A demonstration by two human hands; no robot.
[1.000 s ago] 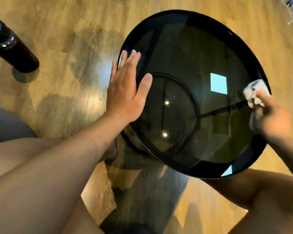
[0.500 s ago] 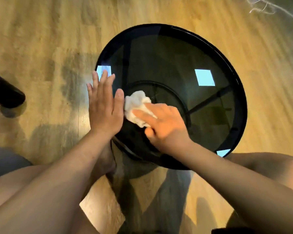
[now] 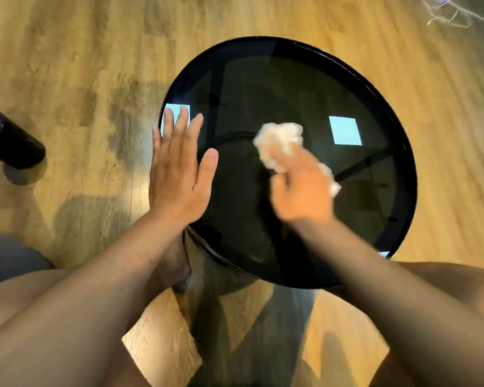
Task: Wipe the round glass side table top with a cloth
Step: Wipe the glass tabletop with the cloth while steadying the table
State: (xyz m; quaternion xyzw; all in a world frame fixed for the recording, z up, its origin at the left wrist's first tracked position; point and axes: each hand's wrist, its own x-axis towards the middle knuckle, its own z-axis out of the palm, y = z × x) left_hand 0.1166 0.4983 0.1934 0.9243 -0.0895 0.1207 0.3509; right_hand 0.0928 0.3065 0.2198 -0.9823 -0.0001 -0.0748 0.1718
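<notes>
Head view: round glass side table top (image 3: 305,88) on wooden floor (image 3: 67,65). Left hand (image 3: 179,174) flat, fingers straight, pressed on the table's left edge. Right hand (image 3: 302,191), blurred, gripping crumpled white cloth (image 3: 277,141) near the glass centre. Black bottle (image 3: 11,141) on floor, well left.

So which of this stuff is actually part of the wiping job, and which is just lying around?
Part of the job:
- round glass table top
- white cloth, gripped by the right hand
- left hand, flat on the table's left edge

Just lying about:
- black bottle on the wooden floor, left
- pale stringy thing, far right corner; too unclear to identify
</notes>
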